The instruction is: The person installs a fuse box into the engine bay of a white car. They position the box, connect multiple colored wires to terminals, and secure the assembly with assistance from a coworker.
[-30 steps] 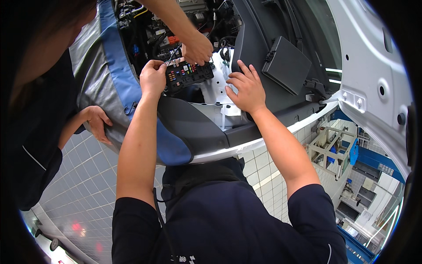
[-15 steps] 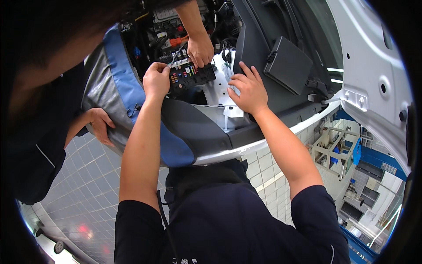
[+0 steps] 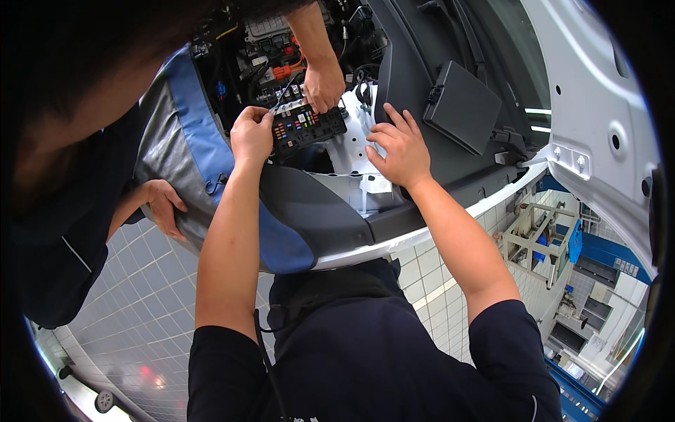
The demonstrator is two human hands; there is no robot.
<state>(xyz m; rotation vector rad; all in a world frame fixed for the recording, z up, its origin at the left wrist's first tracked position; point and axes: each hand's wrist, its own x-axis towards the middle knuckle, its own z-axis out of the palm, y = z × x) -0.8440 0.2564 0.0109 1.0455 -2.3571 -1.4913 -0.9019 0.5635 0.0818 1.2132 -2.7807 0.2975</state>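
Head view: your left hand (image 3: pixel 252 137) pinches, on what you cannot tell, at the nine-o'clock end of the black fuse box (image 3: pixel 308 132); your right hand (image 3: pixel 402 151), at three o'clock, spreads loosely. Coloured fuses (image 3: pixel 304 118) sit inside, a co-worker's hand (image 3: pixel 324 86) at twelve, a black cover (image 3: pixel 464 107) beyond three.

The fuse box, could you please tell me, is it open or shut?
The fuse box is open: its coloured fuses lie exposed.

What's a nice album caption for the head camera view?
Left hand and a co-worker's hand at a black fuse box in an open engine bay.
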